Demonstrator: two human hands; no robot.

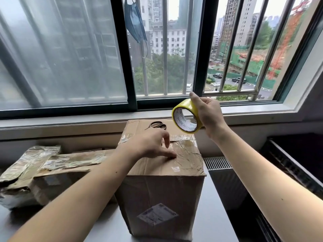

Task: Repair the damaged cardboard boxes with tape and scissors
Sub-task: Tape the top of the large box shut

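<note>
two hands: right hand [208, 112] grips tape roll [186, 117], left hand [150, 145] presses box [162, 172].

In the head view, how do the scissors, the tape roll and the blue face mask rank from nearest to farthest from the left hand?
From the left hand:
1. Scissors, just behind it on the box top.
2. Tape roll, to the right, held up by the right hand.
3. Blue face mask, hanging high at the window.

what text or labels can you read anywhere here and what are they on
"MADE IN CHINA": printed repeatedly inside the white core of the yellow tape roll, held by the right hand.
White shipping label on the front of the tall brown cardboard box: too blurred to read.
Nothing else is legible.
</note>
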